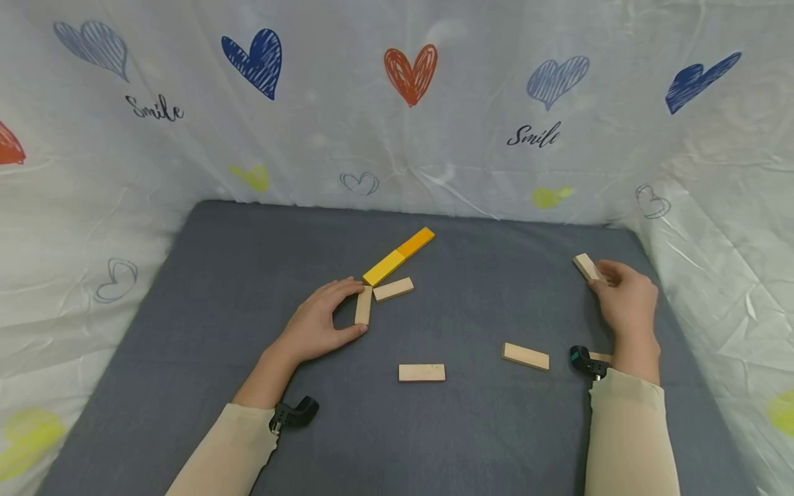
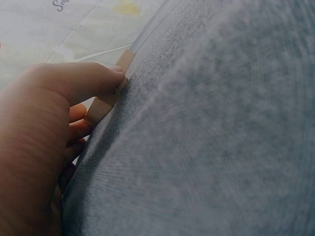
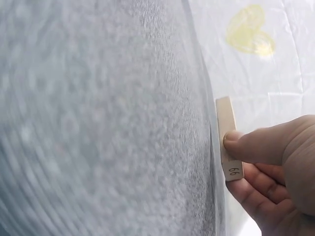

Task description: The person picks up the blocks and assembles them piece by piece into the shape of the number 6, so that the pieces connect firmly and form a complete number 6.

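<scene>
Pinching | right grip (image 1: 628, 297): oblong wooden block (image 1: 586, 266) | left grip (image 1: 316, 322): flat wooden slab (image 1: 363, 306)

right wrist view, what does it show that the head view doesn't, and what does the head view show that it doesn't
Only the right wrist view shows printed digits near one end of the held block.

Only the head view shows the left hand pinching another block, plus the yellow block and orange block.

Both show the right hand gripping the held block, the grey cloth and the white sheet.
</scene>
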### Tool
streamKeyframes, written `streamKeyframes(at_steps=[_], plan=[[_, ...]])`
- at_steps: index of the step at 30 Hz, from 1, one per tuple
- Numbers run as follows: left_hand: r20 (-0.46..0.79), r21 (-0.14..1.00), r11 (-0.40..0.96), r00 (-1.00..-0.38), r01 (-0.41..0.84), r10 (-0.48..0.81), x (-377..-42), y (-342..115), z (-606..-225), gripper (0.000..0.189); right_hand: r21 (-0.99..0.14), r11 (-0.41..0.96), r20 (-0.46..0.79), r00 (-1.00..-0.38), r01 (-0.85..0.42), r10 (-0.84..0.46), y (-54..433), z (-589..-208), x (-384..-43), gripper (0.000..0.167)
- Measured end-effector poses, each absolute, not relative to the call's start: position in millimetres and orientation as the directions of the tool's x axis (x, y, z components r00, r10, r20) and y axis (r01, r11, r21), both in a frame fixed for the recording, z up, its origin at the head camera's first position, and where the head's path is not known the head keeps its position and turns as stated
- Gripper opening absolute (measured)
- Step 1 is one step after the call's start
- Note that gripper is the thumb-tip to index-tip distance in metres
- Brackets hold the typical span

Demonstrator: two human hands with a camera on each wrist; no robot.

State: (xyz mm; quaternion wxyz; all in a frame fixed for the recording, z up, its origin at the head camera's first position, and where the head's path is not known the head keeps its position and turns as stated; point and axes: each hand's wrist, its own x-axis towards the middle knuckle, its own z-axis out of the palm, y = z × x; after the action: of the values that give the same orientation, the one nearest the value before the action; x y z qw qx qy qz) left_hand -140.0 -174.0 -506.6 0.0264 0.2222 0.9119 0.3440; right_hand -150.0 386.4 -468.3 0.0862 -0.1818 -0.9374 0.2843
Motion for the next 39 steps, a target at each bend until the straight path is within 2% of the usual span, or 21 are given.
streamKeyframes(at_steps=[39], plan=[[0.107,0.629,0.671,-0.898,0.394,0.427,-139,-175,-506,0.074,-0.550,0.827,0.152,-0.959,0.120,0.240,345,-458,-146,0.040]])
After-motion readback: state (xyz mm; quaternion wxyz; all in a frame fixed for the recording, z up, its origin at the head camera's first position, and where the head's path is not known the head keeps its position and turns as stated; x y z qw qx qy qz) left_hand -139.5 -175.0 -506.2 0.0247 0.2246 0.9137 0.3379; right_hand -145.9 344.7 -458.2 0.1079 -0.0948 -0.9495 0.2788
